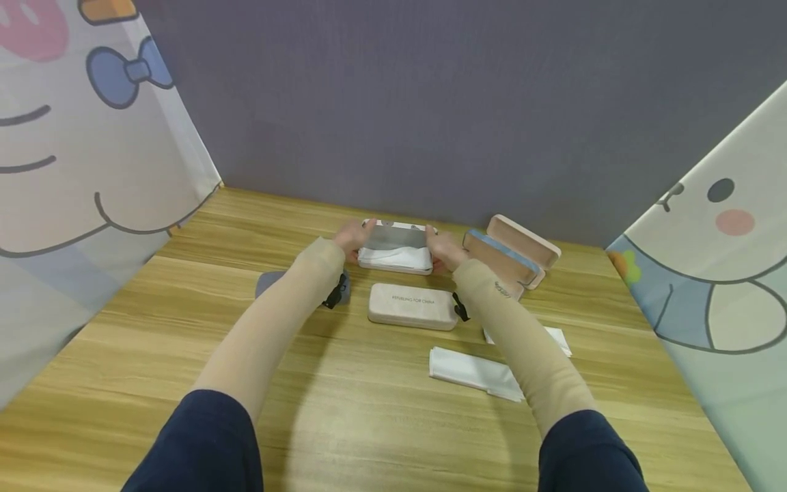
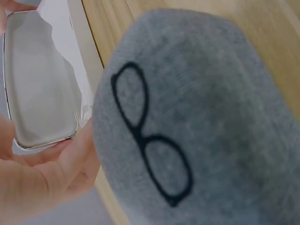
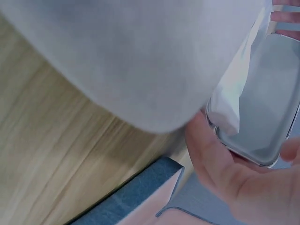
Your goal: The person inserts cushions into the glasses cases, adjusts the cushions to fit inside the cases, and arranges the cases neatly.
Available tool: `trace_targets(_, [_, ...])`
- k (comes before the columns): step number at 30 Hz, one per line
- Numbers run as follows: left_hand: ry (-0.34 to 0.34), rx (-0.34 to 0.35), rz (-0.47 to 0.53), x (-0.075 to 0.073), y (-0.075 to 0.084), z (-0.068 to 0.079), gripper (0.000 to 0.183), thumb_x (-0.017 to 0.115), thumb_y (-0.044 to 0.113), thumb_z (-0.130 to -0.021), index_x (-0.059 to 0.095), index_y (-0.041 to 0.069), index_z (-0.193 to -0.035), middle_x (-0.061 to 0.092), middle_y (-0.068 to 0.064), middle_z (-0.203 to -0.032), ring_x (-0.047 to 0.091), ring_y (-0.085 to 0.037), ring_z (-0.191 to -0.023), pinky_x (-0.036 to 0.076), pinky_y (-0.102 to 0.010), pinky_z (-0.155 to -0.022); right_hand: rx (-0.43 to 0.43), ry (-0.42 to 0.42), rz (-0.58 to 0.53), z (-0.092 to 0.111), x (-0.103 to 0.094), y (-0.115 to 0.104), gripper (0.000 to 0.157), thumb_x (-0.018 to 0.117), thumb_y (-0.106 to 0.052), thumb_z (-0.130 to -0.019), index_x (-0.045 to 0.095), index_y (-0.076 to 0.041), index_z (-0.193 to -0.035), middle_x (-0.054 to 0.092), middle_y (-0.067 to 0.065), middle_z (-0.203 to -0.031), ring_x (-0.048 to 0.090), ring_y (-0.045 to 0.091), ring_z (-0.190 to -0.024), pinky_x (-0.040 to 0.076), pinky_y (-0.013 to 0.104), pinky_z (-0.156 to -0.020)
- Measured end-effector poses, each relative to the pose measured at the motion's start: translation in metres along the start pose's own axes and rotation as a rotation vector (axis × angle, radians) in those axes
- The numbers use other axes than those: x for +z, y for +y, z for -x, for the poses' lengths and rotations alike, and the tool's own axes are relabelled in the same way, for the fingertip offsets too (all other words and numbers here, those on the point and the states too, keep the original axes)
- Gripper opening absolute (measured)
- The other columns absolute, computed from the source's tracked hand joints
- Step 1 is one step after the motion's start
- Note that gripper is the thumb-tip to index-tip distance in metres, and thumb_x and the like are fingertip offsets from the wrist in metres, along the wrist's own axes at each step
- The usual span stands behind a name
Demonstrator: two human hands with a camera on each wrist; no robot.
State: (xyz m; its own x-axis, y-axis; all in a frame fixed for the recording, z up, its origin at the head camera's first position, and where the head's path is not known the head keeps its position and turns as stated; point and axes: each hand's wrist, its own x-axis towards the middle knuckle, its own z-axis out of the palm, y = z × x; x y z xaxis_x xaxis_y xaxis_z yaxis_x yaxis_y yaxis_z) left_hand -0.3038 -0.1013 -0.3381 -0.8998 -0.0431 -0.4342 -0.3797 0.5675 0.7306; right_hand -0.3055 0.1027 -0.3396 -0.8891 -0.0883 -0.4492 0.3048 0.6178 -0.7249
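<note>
At the far side of the table, an open glasses case [image 1: 398, 237] with a grey lining and pale outside is held at both ends. A white cloth [image 1: 396, 257] lies in its near half. My left hand [image 1: 352, 236] grips the left end, with fingers [image 2: 70, 168] round the corner in the left wrist view. Gripping the right end is my right hand [image 1: 447, 249]; its thumb [image 3: 290, 149] is by the rim in the right wrist view. Closer to me lies a closed off-white glasses case [image 1: 412, 307] with dark lettering.
Under my left forearm sits a grey glasses case [image 2: 201, 93] with a printed spectacles outline. An open blue case [image 3: 140, 192] with pinkish lining and another open pinkish case [image 1: 527, 240] stand at right. Folded white cloths [image 1: 470, 371] lie near my right forearm. A grey wall [image 1: 430, 123] rises behind.
</note>
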Motion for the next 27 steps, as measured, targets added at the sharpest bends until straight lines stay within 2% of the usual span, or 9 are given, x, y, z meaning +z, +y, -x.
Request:
trace_targets(5, [-0.074,0.017,0.005,-0.005,-0.001,0.000,0.070,0.024,0.050,-0.103,0.016,0.001,-0.152,0.033,-0.023,-0.151,0.048,-0.040,-0.128,0.054,-0.041,-0.091,-0.005,-0.029,-0.001,-0.004,-0.003,0.001,0.068,0.016,-0.050,-0.103,0.017,-0.003,-0.153,0.042,0.027,-0.136,0.053,0.039,-0.113,0.051,0.045,-0.096])
trace_targets(10, [-0.218,0.032,0.017,-0.016,-0.002,-0.004,0.067,0.020,0.049,-0.103,0.016,0.005,-0.153,0.034,-0.022,-0.151,0.045,-0.036,-0.131,0.052,-0.042,-0.096,0.005,-0.095,-0.044,-0.007,-0.005,-0.001,0.067,0.017,-0.050,-0.103,0.012,-0.006,-0.154,0.030,0.024,-0.150,0.046,0.041,-0.125,0.048,0.045,-0.101])
trace_targets(13, [-0.272,0.017,0.041,-0.020,-0.002,-0.006,0.065,0.019,0.048,-0.103,0.011,0.008,-0.154,0.030,-0.021,-0.152,0.041,-0.036,-0.134,0.049,-0.043,-0.101,0.002,-0.125,-0.054,-0.009,-0.006,-0.002,0.066,0.018,-0.049,-0.103,0.011,-0.008,-0.155,0.025,0.020,-0.155,0.044,0.042,-0.128,0.047,0.044,-0.103])
trace_targets(17, [-0.277,0.012,0.039,-0.020,-0.001,-0.006,0.062,0.020,0.044,-0.104,0.011,0.009,-0.154,0.029,-0.022,-0.152,0.039,-0.037,-0.135,0.050,-0.042,-0.099,-0.010,-0.163,-0.046,-0.010,-0.009,-0.001,0.063,0.020,-0.046,-0.104,0.009,-0.009,-0.155,0.020,0.017,-0.158,0.043,0.041,-0.128,0.045,0.045,-0.104])
trace_targets(24, [-0.273,0.023,0.010,-0.014,-0.001,-0.006,0.054,0.017,0.039,-0.105,0.030,0.008,-0.147,0.042,-0.021,-0.141,0.050,-0.032,-0.121,0.054,-0.040,-0.093,-0.020,-0.228,-0.084,-0.013,-0.013,0.002,0.060,0.024,-0.040,-0.105,0.008,-0.011,-0.155,0.012,0.017,-0.160,0.041,0.043,-0.130,0.042,0.047,-0.107])
trace_targets(27, [-0.269,0.033,0.011,-0.012,0.000,-0.005,0.053,0.018,0.038,-0.106,0.035,0.008,-0.145,0.044,-0.021,-0.139,0.052,-0.030,-0.115,0.054,-0.040,-0.092,-0.014,-0.235,-0.098,-0.013,-0.014,0.003,0.060,0.025,-0.039,-0.105,0.009,-0.010,-0.155,0.014,0.018,-0.160,0.040,0.043,-0.131,0.042,0.047,-0.107])
